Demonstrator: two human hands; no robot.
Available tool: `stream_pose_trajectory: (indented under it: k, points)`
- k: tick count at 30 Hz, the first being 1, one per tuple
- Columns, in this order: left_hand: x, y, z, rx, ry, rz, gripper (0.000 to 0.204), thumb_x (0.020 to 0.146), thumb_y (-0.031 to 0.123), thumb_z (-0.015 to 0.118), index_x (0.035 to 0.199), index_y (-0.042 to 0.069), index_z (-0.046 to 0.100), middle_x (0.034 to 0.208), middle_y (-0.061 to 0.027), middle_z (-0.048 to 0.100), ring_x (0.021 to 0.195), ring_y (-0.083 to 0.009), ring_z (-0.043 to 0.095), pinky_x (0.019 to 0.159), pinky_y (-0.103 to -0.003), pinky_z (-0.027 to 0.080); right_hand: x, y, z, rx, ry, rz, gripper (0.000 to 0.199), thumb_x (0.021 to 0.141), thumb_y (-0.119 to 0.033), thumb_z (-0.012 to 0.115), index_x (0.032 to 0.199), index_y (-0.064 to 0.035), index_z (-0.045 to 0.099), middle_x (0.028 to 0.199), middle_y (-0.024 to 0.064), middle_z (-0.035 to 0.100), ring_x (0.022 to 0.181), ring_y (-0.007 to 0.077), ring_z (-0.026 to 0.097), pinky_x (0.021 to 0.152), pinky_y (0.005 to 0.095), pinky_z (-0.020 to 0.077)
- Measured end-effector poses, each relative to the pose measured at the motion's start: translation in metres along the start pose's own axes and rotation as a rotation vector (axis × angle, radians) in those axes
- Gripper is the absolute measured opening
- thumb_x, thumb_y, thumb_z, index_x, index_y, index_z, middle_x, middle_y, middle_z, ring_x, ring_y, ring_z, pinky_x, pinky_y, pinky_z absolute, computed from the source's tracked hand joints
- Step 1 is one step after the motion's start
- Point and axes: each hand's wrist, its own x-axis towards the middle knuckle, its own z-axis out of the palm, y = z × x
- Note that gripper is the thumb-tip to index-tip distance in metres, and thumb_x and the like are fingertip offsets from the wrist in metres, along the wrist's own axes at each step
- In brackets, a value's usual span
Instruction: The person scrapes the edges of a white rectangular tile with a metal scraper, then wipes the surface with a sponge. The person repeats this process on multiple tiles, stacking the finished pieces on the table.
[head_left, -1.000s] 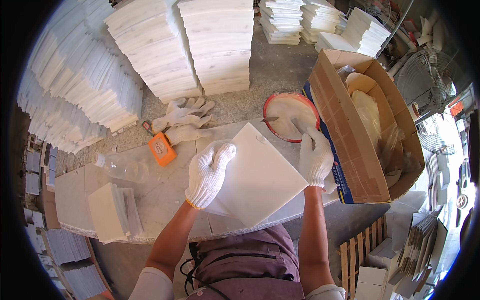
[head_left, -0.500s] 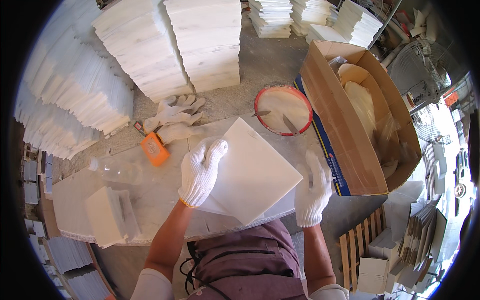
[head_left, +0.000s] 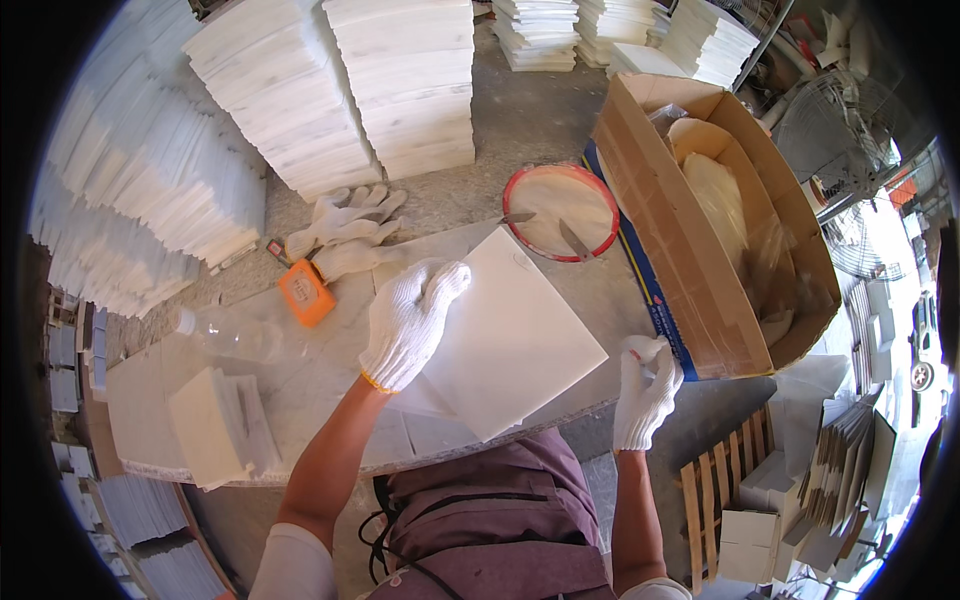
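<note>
- Two gloved hands: the left hand (head_left: pixel 416 325) is closed on the left edge of one white square tile (head_left: pixel 532 340); its fingers' undersides are hidden.
- The right hand (head_left: pixel 646 392), loosely curled, is just beside the cardboard box (head_left: pixel 690 265); whether it holds anything I cannot tell.
- The tile is over the front of the counter (head_left: pixel 335 405); a pale layer beneath is hard to make out.
- One red-rimmed bowl (head_left: pixel 560 168), with two blades (head_left: pixel 574 240).
- One orange tape measure (head_left: pixel 305 293), one clear bottle (head_left: pixel 232 336).
- At least two loose gloves (head_left: pixel 350 218), overlapping, exact count unclear.
- Small slabs (head_left: pixel 208 432) at the left, too overlapped to count.
- Two tall stacks (head_left: pixel 405 90), cut off at the top.
</note>
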Motion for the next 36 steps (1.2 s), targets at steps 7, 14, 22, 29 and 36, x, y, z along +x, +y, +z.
stream_pose_trajectory:
  k: [7, 14, 22, 29, 36]
  points:
    - [0.009, 0.011, 0.013, 0.091, -0.074, 0.184, 0.029, 0.096, 0.026, 0.06, 0.097, -0.001, 0.07, 0.079, -0.0097, 0.069, 0.071, -0.0136, 0.062, 0.068, -0.028, 0.049, 0.012, 0.007, 0.002, 0.004, -0.053, 0.107, 0.036, 0.086, -0.021, 0.075, 0.117, -0.0062, 0.064, 0.116, 0.012, 0.063, 0.102, 0.0234, 0.062, 0.089, 0.0362, 0.0502]
    - [0.011, 0.007, 0.015, 0.189, -0.07, 0.241, 0.03, 0.095, 0.028, 0.06, 0.095, 0.001, 0.071, 0.077, -0.0119, 0.071, 0.065, -0.0152, 0.064, 0.061, -0.03, 0.049, 0.022, -0.014, -0.025, 0.432, -0.189, 0.068, 0.022, 0.093, -0.016, 0.063, 0.109, -0.0032, 0.057, 0.11, 0.0051, 0.06, 0.103, 0.0126, 0.054, 0.097, 0.0318, 0.0413]
    - [0.011, 0.013, 0.013, 0.222, -0.092, 0.229, 0.027, 0.095, 0.026, 0.061, 0.094, 0.001, 0.071, 0.077, -0.0151, 0.069, 0.064, -0.0217, 0.065, 0.06, -0.031, 0.049, 0.06, -0.07, -0.059, 0.288, -0.421, -0.205, 0.056, 0.091, -0.012, 0.061, 0.144, -0.0022, 0.045, 0.134, 0.0136, 0.055, 0.12, 0.0197, 0.054, 0.103, 0.0346, 0.0418]
    - [0.012, 0.001, 0.02, 0.229, -0.003, 0.356, 0.023, 0.094, 0.028, 0.063, 0.087, 0.007, 0.069, 0.071, -0.0149, 0.066, 0.061, -0.0309, 0.064, 0.055, -0.038, 0.048, 0.08, -0.112, -0.069, 0.388, -0.719, -0.193, 0.047, 0.088, -0.009, 0.067, 0.133, 0.0002, 0.057, 0.117, 0.0095, 0.068, 0.105, 0.013, 0.061, 0.095, 0.0288, 0.0469]
    - [0.012, 0.004, 0.019, 0.289, 0.009, 0.393, 0.023, 0.093, 0.029, 0.063, 0.086, 0.008, 0.069, 0.069, -0.0149, 0.065, 0.06, -0.0308, 0.064, 0.054, -0.039, 0.048, 0.09, -0.127, -0.065, 0.331, -0.856, -0.146, 0.044, 0.089, -0.008, 0.067, 0.13, 0.0017, 0.059, 0.111, 0.0103, 0.069, 0.098, 0.0118, 0.062, 0.089, 0.0272, 0.0492]
